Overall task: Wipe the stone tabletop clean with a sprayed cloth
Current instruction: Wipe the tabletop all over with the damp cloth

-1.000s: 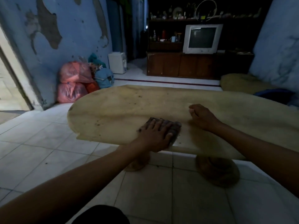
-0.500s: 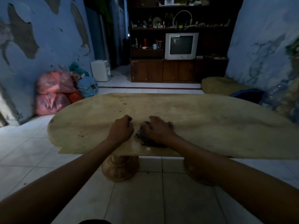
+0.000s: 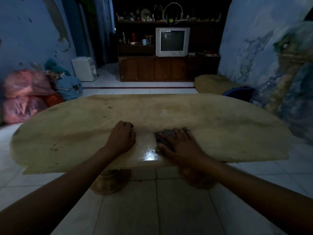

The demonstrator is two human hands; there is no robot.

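Note:
The pale oval stone tabletop (image 3: 186,112) fills the middle of the view. A dark grey cloth (image 3: 163,135) lies on it near the front edge. My right hand (image 3: 181,146) presses flat on the cloth with fingers spread, covering most of it. My left hand (image 3: 122,138) rests on the stone as a loose fist, a hand's width left of the cloth, holding nothing. A wet shiny patch (image 3: 149,154) gleams between the two hands at the front edge. Dark specks (image 3: 54,149) dot the left part of the top.
Two round stone pedestals (image 3: 111,182) stand under the table on white floor tiles. Pink bags (image 3: 25,99) pile against the left wall. A cushion (image 3: 213,83) and a bottle-filled sack (image 3: 288,92) sit at the right. Beyond are a TV (image 3: 172,41) and a wooden cabinet (image 3: 169,68).
The cloth passed from my left hand to my right hand. My right hand has slid it rightward, leaving a wet patch. My left hand closed into a fist on the stone.

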